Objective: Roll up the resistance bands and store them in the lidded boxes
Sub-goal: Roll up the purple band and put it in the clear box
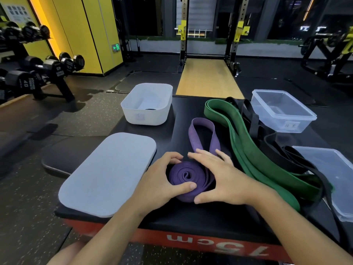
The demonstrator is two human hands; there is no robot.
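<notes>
Head view: left hand [159, 181] curled round the half-rolled purple band [180, 174], right hand [219, 178] spread flat against it.

Dim light is falling evenly — an orange light strip [42, 25] is glowing upper left, faint sheen is catching the clear box [286, 125], wide-angle distortion is bending the edges.

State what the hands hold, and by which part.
The left hand grips the purple band round its rolled coil; the right hand presses flat against the coil's side.
</notes>
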